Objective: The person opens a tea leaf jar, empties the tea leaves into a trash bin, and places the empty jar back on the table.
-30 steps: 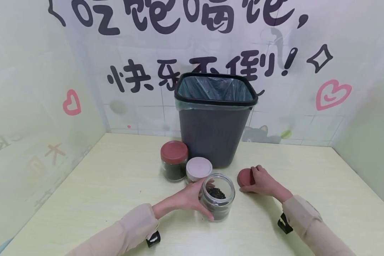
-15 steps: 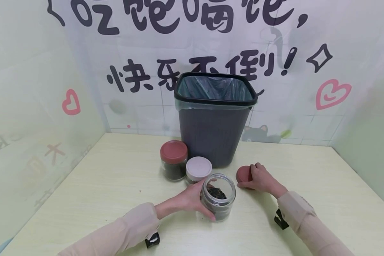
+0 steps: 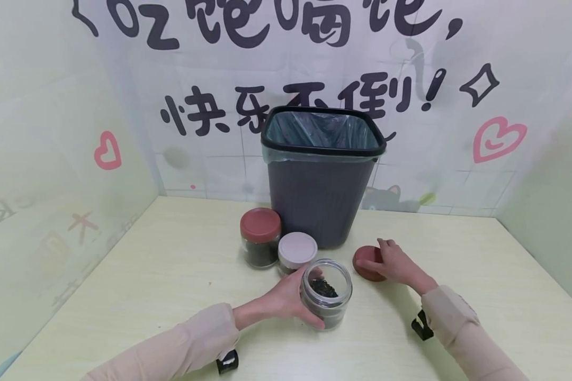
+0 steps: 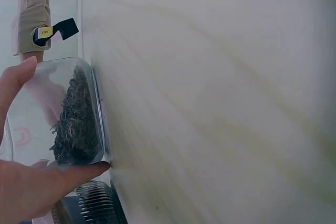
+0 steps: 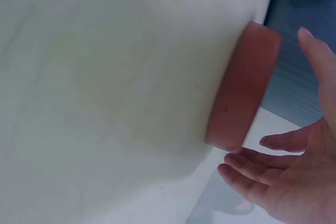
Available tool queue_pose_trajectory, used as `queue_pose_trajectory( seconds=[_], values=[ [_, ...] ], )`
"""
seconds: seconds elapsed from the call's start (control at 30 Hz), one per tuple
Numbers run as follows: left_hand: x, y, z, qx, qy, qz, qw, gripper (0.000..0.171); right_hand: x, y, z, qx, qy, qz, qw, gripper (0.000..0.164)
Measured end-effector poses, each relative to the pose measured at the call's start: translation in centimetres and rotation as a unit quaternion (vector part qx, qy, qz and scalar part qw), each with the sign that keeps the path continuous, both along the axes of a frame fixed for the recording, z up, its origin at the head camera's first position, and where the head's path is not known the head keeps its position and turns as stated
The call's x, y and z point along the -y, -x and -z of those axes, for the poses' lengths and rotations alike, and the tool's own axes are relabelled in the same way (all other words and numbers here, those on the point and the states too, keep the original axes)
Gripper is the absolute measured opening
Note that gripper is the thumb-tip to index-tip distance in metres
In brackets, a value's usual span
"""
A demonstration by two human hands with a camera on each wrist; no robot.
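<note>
My left hand (image 3: 286, 297) grips an open glass jar (image 3: 332, 312) that stands upright on the table, thumb at the near side and fingers behind. In the left wrist view a heap of dark, curly dried leaves (image 4: 79, 124) shows through its wall. A round red-brown lid (image 3: 366, 256) lies flat on the table to the right of the jar. Over the lid's right side is my right hand (image 3: 400, 265). The right wrist view shows that hand (image 5: 294, 182) with thumb and fingers spread apart, fingertips close by the lid's edge.
Behind the jar stand a smaller jar with a pale pink lid (image 3: 297, 248) and a red-lidded jar (image 3: 260, 238) with dark contents. A grey bin (image 3: 314, 201) with a liner stands at the back, against the printed wall (image 3: 209, 169).
My right hand has drawn the lid slightly left, then loosened from its edge and shifted a little right. The left hand keeps its grip on the jar, nearly still.
</note>
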State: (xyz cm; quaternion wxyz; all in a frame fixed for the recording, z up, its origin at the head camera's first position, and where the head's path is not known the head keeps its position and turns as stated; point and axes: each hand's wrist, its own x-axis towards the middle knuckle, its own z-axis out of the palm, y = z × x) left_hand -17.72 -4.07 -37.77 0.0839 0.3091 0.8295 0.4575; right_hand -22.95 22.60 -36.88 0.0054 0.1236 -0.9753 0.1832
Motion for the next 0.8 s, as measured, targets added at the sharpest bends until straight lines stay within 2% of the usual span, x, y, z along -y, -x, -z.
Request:
queue_pose_trajectory(
  seconds=[0.2,0.33,0.4,0.57,0.8],
  values=[
    [0.7,-0.6,-0.2,-0.004,0.013,-0.007,0.9999,0.088,-0.4,-0.7,-1.3,-0.035,0.02,-0.019,0.999,0.067],
    [1.7,-1.0,-1.1,-0.001,0.013,-0.017,0.9998,0.087,-0.5,-1.0,-2.7,-0.052,0.04,-0.028,0.997,0.064],
    [2.3,-1.1,-1.9,0.003,-0.003,-0.024,0.9997,0.086,-0.5,-1.0,-3.6,-0.042,0.056,-0.025,0.997,0.068],
    [3.9,-0.9,-4.5,-0.007,-0.045,-0.065,0.9968,0.09,-0.6,-0.6,-6.5,-0.012,0.098,-0.009,0.995,0.075],
    [6.6,1.1,-8.2,-0.027,-0.098,-0.113,0.9883,0.095,-0.9,0.2,-11.7,0.009,0.151,0.006,0.989,0.072]
  ],
)
